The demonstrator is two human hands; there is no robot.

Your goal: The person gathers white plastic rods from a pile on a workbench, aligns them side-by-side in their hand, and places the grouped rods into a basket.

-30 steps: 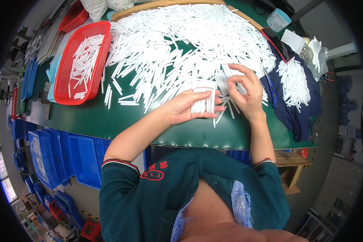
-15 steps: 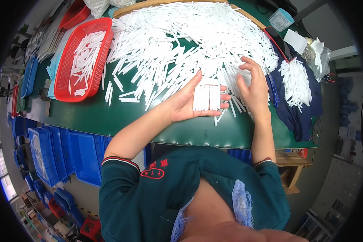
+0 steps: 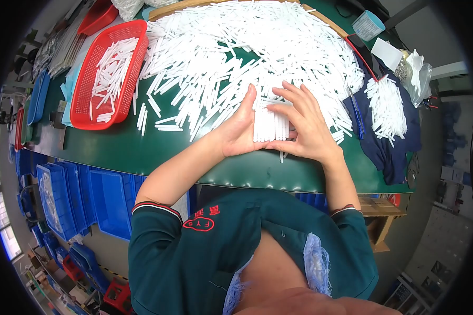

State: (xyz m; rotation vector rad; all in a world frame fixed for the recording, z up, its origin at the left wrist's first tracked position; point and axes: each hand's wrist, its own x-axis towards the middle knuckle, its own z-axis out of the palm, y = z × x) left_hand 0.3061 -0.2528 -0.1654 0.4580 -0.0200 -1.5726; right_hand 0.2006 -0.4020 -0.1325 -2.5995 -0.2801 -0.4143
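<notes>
A flat row of several white sticks (image 3: 270,125) lies side by side on my left hand (image 3: 240,130), whose thumb points up along the row's left side. My right hand (image 3: 306,126) is curved round the right side of the row, its thumb at the lower ends and its fingers near the upper part. Just beyond both hands, a wide loose pile of white sticks (image 3: 210,58) covers much of the green table (image 3: 142,152).
A red basket (image 3: 80,100) with white sticks stands at the left. At the right, a dark blue cloth (image 3: 391,163) bears more sticks (image 3: 384,107), near a blue pen (image 3: 358,123). Behind are a phone (image 3: 365,55) and a roll (image 3: 368,25). Blue bins (image 3: 110,205) sit below the table's edge.
My right hand has come in from the right and closed round the row of sticks. The gap seen between the sticks half a second ago no longer shows.
</notes>
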